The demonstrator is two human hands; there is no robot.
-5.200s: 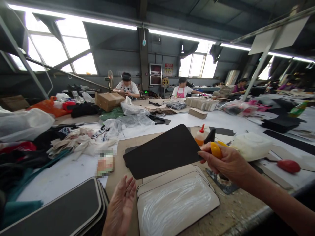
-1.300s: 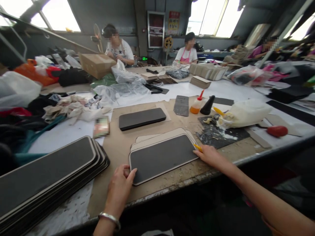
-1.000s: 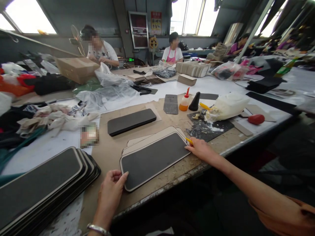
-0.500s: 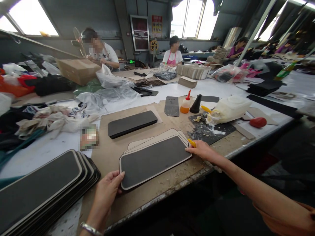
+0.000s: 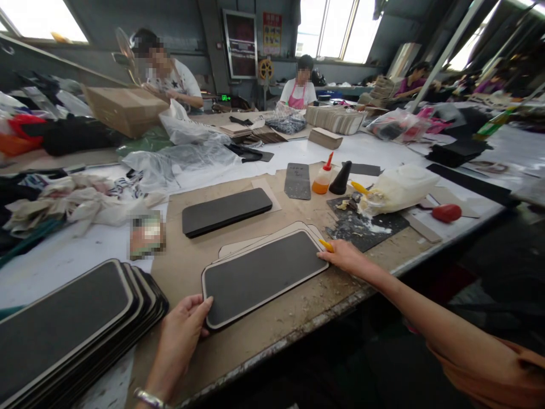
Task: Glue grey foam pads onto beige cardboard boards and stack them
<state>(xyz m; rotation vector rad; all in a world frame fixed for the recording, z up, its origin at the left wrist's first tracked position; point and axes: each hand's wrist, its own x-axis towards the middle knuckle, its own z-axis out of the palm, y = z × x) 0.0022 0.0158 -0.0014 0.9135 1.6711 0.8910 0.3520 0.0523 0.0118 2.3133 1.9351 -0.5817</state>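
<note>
Both hands grip a flat, rounded rectangular panel [image 5: 266, 278], dark grey with a pale border and a dark outer edge. My left hand [image 5: 186, 335] is closed on its lower left corner, thumb on top and the other fingers partly hidden beneath. At the right end, my right hand [image 5: 346, 258] pinches the panel's edge. A small yellow tool [image 5: 326, 245] also pokes out of that hand; most of it is hidden. Pale board pieces [image 5: 242, 248] with dark edges lie partly under the panel's far side. Behind them rests a stack of dark strips [image 5: 227, 211].
Bordered panels [image 5: 63, 335] are piled at the left. On the right stand a glue bottle [image 5: 322, 180] with a red tip, a black cone [image 5: 341, 179], and a tipped white jug [image 5: 404, 187] beside a glue-smeared board [image 5: 366, 230]. Other people sit across the table.
The view has shifted slightly, so the piled panels and cloth sit further left in the picture. Both hands keep their hold on the panel, which looks almost unmoved on the table.
</note>
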